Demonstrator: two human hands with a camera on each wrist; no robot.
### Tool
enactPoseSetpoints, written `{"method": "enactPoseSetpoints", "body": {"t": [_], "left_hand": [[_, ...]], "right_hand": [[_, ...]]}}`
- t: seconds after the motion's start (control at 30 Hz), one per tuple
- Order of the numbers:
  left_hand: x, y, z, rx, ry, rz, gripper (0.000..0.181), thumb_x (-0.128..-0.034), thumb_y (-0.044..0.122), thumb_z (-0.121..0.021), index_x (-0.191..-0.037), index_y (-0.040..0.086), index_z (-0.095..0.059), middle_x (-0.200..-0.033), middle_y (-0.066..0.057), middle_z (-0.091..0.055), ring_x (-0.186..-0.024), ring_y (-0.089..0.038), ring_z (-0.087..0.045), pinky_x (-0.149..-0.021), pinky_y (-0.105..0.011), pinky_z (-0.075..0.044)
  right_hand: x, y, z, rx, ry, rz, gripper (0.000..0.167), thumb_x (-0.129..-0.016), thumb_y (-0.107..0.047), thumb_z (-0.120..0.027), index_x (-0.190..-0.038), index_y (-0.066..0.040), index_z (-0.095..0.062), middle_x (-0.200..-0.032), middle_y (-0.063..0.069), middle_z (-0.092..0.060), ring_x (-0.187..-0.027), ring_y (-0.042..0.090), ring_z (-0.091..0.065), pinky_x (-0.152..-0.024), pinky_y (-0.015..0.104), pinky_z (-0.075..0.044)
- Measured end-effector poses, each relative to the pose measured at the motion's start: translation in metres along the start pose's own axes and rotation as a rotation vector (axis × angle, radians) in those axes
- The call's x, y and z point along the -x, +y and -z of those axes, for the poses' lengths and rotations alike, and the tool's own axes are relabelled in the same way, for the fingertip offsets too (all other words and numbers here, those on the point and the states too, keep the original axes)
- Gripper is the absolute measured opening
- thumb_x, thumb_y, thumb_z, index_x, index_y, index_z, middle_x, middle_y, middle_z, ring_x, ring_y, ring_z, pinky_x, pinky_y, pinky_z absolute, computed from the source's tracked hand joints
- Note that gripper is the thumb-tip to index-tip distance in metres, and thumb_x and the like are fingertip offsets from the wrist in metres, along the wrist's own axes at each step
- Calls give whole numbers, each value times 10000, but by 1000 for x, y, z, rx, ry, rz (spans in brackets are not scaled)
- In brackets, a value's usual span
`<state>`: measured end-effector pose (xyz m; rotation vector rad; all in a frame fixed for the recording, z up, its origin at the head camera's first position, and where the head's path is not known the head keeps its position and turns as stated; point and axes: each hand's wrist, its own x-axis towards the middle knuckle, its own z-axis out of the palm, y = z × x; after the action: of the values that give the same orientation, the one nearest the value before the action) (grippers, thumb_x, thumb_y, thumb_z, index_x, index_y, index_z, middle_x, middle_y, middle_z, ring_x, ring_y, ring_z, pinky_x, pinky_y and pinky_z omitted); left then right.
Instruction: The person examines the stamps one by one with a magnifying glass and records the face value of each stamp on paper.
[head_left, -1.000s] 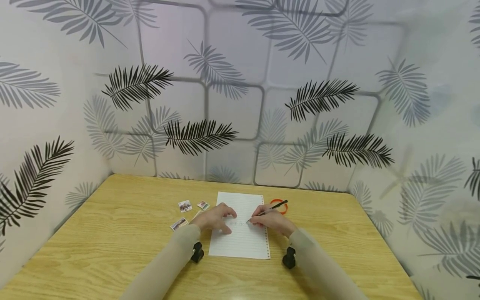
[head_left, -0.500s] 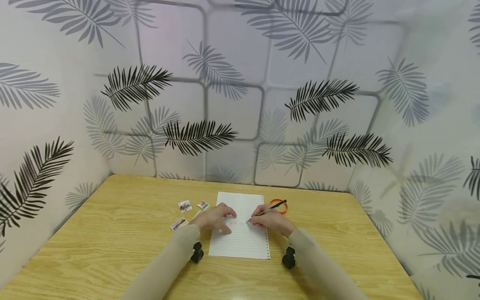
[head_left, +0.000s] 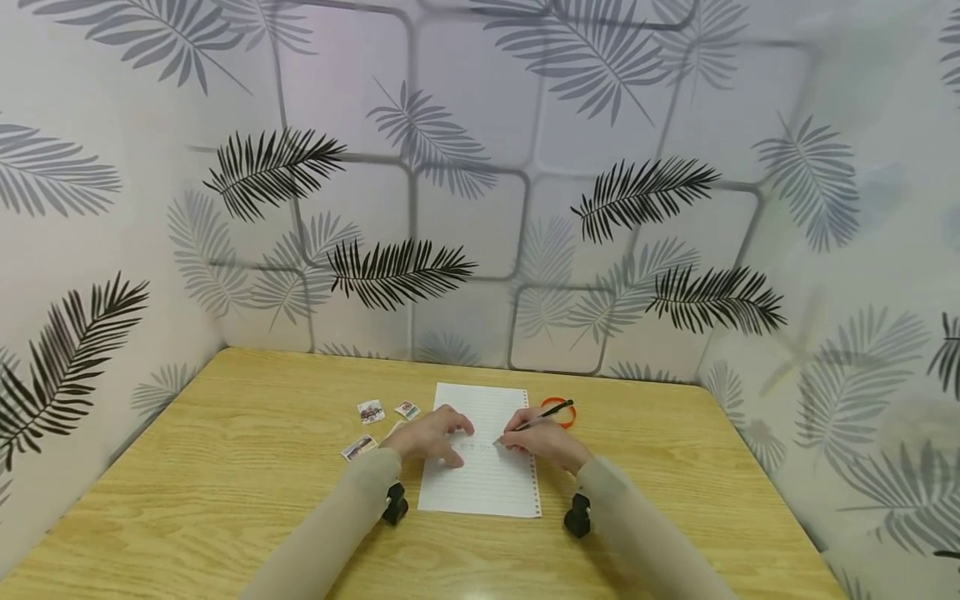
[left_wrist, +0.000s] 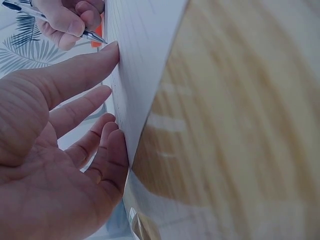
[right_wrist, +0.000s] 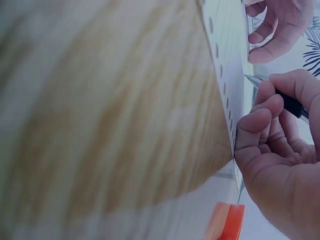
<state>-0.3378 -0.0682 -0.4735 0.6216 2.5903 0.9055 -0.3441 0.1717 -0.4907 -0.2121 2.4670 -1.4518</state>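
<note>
A white lined sheet of paper (head_left: 480, 492) with punched holes down its right edge lies on the table. My right hand (head_left: 549, 442) grips a pen (head_left: 555, 409) between thumb and fingers, its tip at the paper in the right wrist view. Faint handwriting (head_left: 476, 447) runs left of the pen tip, too small to read. On the sheet's left side rests my left hand (head_left: 429, 435), its fingers spread and fingertips touching the paper in the left wrist view (left_wrist: 65, 135). It holds nothing.
Several small picture cards (head_left: 371, 412) lie left of the sheet, one partly hidden by the left hand. An orange ring (head_left: 567, 417) lies behind the right hand. A patterned wall (head_left: 465, 317) stands along the table's (head_left: 225, 467) back edge.
Both hands stay almost in place. The pen shifts only very slightly at the end of the handwriting.
</note>
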Motion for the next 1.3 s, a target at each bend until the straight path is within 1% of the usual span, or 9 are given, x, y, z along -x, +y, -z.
{"method": "enactPoseSetpoints", "body": {"t": [0.23,0.33,0.6,0.8,0.97,1.17,1.3], "left_hand": [[-1,0,-1,-4,4,-10,463,-784,116,-819,-1210,150,-642,-1220,-57,-508,-1173,-266,-481,-1023,-473,-408],[-1,0,-1,-1,4,-10,459,-783,114,-820,-1206,148,-643,-1220,-57,-510,-1176,-266,-481,-1024,-472,-407],[0,0,-1,4,2,-14,456,-788,111,-816,-1207,151,-642,-1222,-50,-507,-1176,-260,-477,-1030,-470,-404],[0,0,0,6,3,-13,458,-788,113,-817,-1211,146,-643,-1225,-53,-508,-1176,-261,-477,-1035,-470,-401],[-1,0,0,0,2,-20,457,-789,116,-816,-1211,144,-643,-1219,-54,-509,-1168,-260,-479,-1032,-470,-403],[0,-1,0,-1,-1,-30,467,-785,108,-818,-1217,136,-641,-1217,-65,-507,-1157,-270,-481,-1003,-470,-417],[0,0,0,6,1,-30,464,-783,105,-819,-1211,134,-643,-1217,-68,-507,-1161,-272,-480,-1010,-472,-411]], "right_hand": [[1,0,0,31,-28,18,141,-835,-184,-761,-851,-93,-654,-775,2,-637,-685,146,-543,-642,258,-447],[3,-1,0,32,-23,18,135,-845,-180,-751,-845,-89,-650,-763,1,-633,-677,143,-540,-639,254,-446],[3,-3,-1,0,-6,5,113,-842,-131,-725,-829,-78,-625,-745,13,-612,-665,138,-531,-629,246,-446],[1,-3,-1,-24,3,-15,132,-830,-125,-728,-794,-85,-608,-727,16,-611,-655,141,-531,-626,245,-451],[2,-4,0,-34,2,-13,141,-839,-134,-725,-790,-80,-604,-727,20,-616,-651,142,-525,-624,245,-445],[0,-2,0,-14,-23,-11,135,-821,-155,-750,-810,-90,-632,-739,8,-638,-661,132,-542,-630,242,-457],[0,-1,0,11,-27,0,128,-806,-156,-758,-812,-95,-646,-735,-1,-642,-653,129,-536,-626,244,-455]]}}
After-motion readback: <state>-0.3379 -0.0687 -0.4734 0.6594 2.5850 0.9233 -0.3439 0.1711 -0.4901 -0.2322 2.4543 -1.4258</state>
